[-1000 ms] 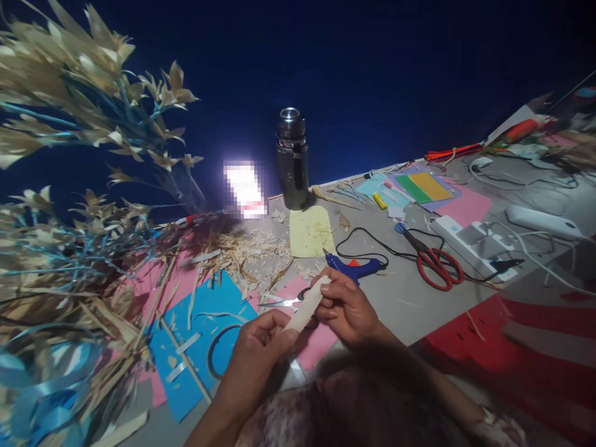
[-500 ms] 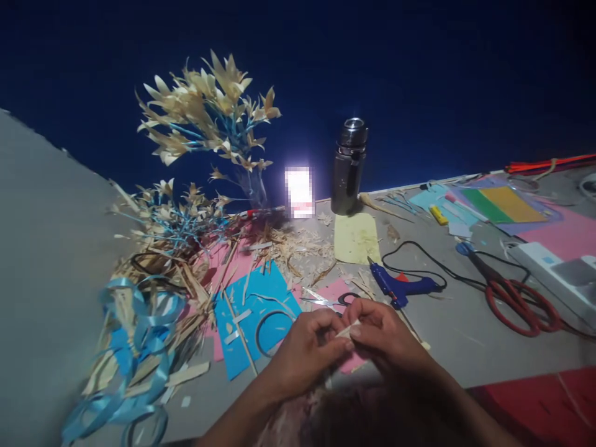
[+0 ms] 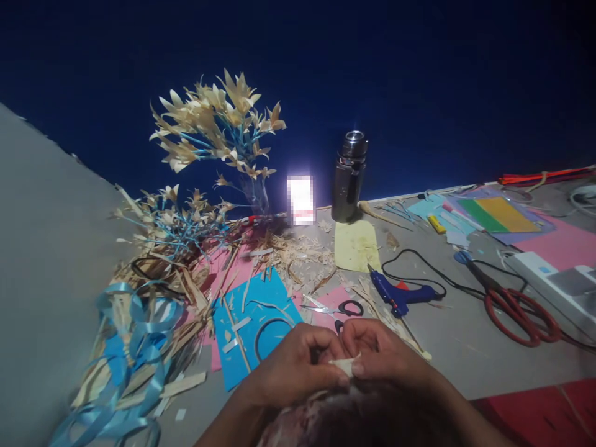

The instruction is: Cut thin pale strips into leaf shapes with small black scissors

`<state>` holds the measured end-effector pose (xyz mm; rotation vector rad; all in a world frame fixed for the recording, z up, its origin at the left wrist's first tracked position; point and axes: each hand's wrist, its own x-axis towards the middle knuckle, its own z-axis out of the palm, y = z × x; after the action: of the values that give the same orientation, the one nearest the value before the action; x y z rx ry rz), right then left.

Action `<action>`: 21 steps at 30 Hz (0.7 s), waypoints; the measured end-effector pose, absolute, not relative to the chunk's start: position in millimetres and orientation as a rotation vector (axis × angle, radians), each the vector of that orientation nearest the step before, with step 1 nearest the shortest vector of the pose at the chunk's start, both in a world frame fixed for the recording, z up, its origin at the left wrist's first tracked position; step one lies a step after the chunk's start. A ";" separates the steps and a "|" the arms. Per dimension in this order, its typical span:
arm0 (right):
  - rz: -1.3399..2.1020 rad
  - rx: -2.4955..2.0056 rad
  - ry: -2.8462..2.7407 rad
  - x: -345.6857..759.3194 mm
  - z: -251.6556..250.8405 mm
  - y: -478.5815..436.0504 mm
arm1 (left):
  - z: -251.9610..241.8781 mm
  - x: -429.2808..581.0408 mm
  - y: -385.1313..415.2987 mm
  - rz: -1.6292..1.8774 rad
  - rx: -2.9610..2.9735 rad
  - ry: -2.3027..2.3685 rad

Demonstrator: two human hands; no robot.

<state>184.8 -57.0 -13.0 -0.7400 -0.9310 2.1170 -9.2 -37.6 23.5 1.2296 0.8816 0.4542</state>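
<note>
My left hand [image 3: 293, 366] and my right hand [image 3: 382, 351] meet low in the middle of the view, close to my body. Both pinch a small pale strip of leaf-like material [image 3: 345, 364] between thumbs and fingers. Just beyond my hands lie small black-handled scissors [image 3: 335, 308] on a pink sheet [image 3: 333, 298]. A blue glue gun [image 3: 400, 295] rests to the right of them with its black cord looping away.
A blue sheet [image 3: 254, 323] with strips lies left of my hands, beside tangled blue ribbon [image 3: 125, 347] and dry straw. Two straw-flower bunches [image 3: 218, 124] stand behind. A steel flask [image 3: 349, 177], red scissors [image 3: 512, 301], a white power strip [image 3: 559, 279] and coloured sheets [image 3: 498, 214] lie further back and right.
The view swung left and settled. My hands drew nearer to my body, and the long pale strip held out a second ago is now mostly hidden, pinched short between both hands.
</note>
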 end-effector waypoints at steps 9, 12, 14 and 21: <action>2.062 -0.675 -0.783 179.1 -28.1 -58.9 | 22.0 -7.8 -39.8 0.598 1.181 0.762; 2.091 -0.737 -0.862 179.7 -23.9 -59.6 | 19.9 -12.3 -39.2 0.557 1.218 0.766; 2.095 -0.837 -0.983 183.1 -17.5 -58.5 | 17.6 -15.6 -39.5 0.526 1.236 0.803; 1.256 -1.355 -1.797 192.7 -25.1 -47.5 | 25.7 -44.9 -49.1 0.515 1.097 0.951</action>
<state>192.7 -47.5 -25.1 -1.3555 -1.7974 1.2563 -44.9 -49.1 25.7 1.0969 0.9514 0.5149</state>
